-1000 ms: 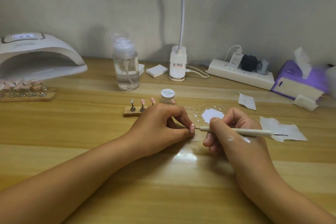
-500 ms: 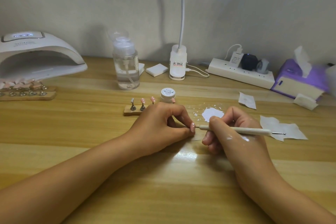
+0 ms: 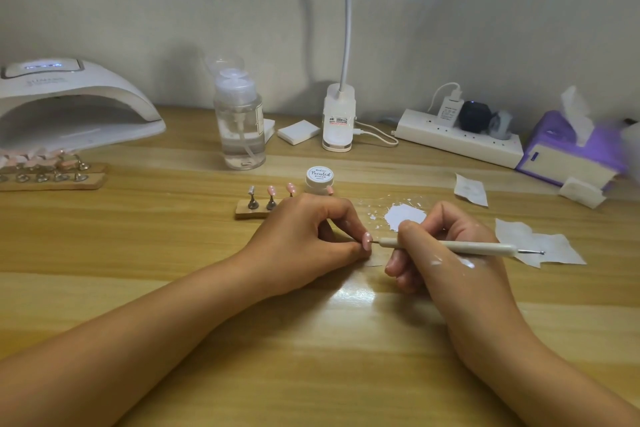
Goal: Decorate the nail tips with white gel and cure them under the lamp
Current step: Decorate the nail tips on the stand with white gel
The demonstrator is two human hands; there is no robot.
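My left hand [image 3: 304,236] pinches a pink nail tip [image 3: 366,241] between thumb and forefinger, resting on the wooden table. My right hand [image 3: 440,246] grips a white dotting pen [image 3: 450,246]; its fine metal point touches the nail tip. White gel smears mark the back of my right hand. A blob of white gel [image 3: 403,217] lies on the table behind the hands. The white gel jar [image 3: 319,179] stands beyond it. A small wooden holder [image 3: 252,210] carries pink tips on stands. The white curing lamp [image 3: 69,107] sits far left.
Two wooden holders with several nail tips [image 3: 52,172] lie before the lamp. A clear pump bottle [image 3: 240,125], a desk lamp base [image 3: 339,118], a power strip [image 3: 457,139] and a purple tissue box [image 3: 568,149] line the back. Paper wipes [image 3: 540,243] lie right.
Almost nothing has moved; both hands stay in place with the pen point at the nail tip, shifting only slightly.
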